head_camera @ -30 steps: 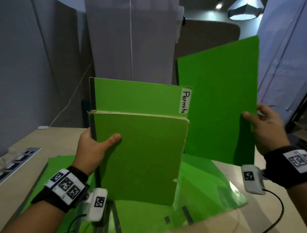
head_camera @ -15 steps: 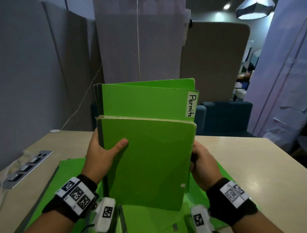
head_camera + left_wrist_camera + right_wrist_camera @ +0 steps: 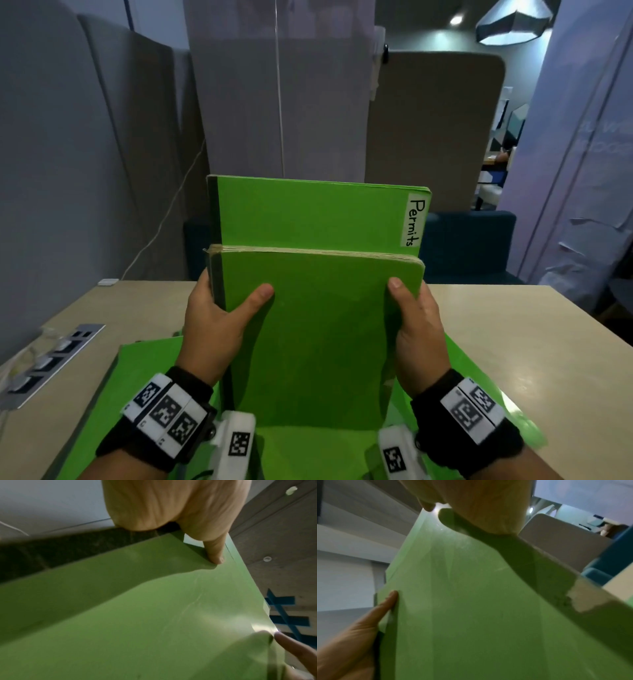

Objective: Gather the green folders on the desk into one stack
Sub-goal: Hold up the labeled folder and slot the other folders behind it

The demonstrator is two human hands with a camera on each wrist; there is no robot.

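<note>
I hold a bundle of green folders [image 3: 315, 329] upright on edge above the desk. A shorter thick folder is in front; a taller one labelled "Permits" [image 3: 308, 212] stands behind it. My left hand [image 3: 219, 318] grips the bundle's left spine edge, thumb across the front cover. My right hand [image 3: 412, 325] grips the right edge, thumb on the front. Both wrist views show the same green cover [image 3: 154, 615] [image 3: 471, 615] with a thumb laid on it. More green folders [image 3: 144, 370] lie flat on the desk under the bundle.
The beige desk [image 3: 496, 342] runs out to the right. A grey power strip [image 3: 51, 363] is set in the desk at the left edge. Grey partition panels [image 3: 102, 154] stand behind, with a blue sofa [image 3: 469, 246] beyond the desk.
A second ago my right hand held a separate green folder up at the right. That folder has joined the back of the bundle, and my right hand now grips the bundle's right edge.
</note>
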